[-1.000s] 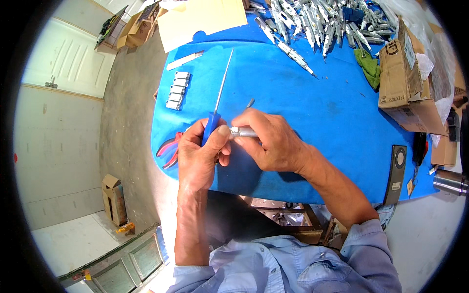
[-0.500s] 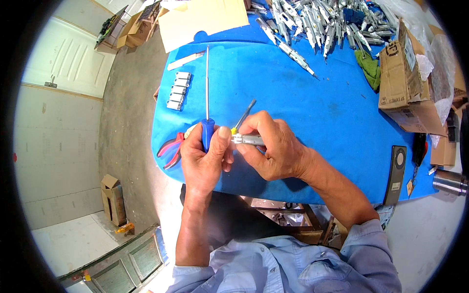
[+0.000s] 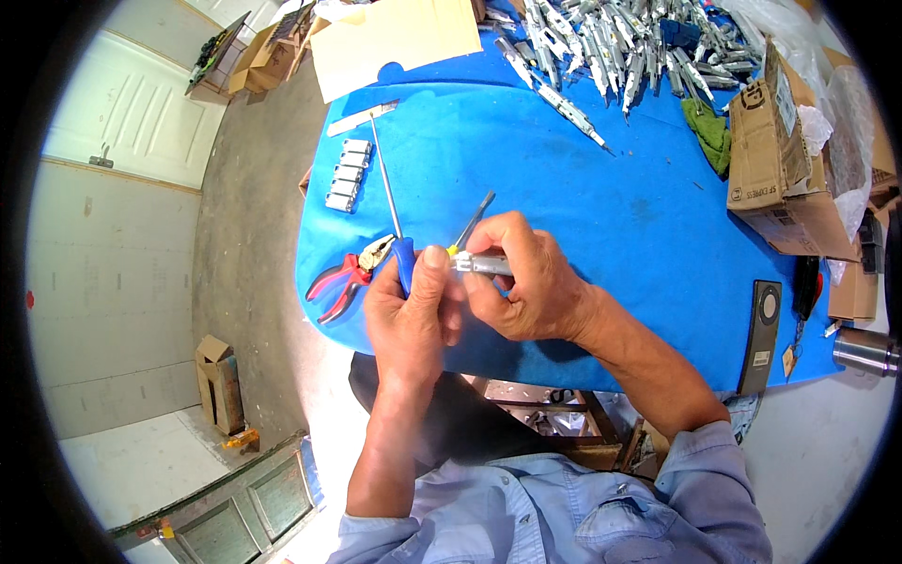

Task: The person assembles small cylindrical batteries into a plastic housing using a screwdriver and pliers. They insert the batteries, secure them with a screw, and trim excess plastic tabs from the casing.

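My left hand (image 3: 409, 315) is closed round the blue-handled screwdriver (image 3: 404, 263), whose long shaft points away and slightly left. Its thumb and fingertips are also at the left end of a small grey metal part (image 3: 484, 265); whether they grip it is unclear. My right hand (image 3: 536, 282) pinches that part between thumb and fingers, and its right end is hidden by the hand. Just behind the fingers is a second tool with a dark shaft (image 3: 477, 214) and a bit of yellow, mostly covered. Red-handled pliers (image 3: 349, 274) lie left of my left hand.
On the blue cloth (image 3: 611, 207) are a row of silver-white pieces (image 3: 349, 176) and a flat pale strip (image 3: 362, 118). Many grey metal assemblies (image 3: 611, 47) are heaped at the back. Right stand a cardboard box (image 3: 761, 150), a green cloth (image 3: 707, 133) and a dark phone-like slab (image 3: 759, 343).
My left hand has shifted right and a little down, and the screwdriver's shaft now leans left. More of the pliers shows. My right hand has barely moved.
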Demonstrator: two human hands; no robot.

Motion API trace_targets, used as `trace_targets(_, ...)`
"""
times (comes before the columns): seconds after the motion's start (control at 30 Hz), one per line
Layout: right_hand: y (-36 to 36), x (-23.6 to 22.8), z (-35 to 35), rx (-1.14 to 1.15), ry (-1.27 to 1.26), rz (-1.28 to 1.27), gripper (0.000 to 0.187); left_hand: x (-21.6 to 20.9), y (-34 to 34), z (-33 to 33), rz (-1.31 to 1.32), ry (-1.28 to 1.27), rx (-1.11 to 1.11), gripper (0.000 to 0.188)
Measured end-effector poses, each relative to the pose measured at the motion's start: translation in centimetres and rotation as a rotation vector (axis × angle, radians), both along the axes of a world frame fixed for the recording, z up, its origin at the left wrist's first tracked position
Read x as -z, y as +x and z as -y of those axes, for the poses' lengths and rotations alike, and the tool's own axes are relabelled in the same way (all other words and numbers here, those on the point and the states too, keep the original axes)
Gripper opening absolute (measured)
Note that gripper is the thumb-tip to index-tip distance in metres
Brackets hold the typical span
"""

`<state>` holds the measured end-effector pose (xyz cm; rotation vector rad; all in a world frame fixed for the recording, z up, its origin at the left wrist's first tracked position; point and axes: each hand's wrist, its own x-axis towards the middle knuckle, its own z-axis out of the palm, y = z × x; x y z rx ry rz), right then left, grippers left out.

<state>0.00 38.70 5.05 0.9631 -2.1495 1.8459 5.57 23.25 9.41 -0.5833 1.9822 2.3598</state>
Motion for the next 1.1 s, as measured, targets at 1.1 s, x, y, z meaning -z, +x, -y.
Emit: trace_targets(1.1, -0.2, -0.8, 0.6, 0.027, -0.121, 0.358, 0.02, -0.8, 0.7, -0.9, -0.178, -0.339, -0.119, 0.022)
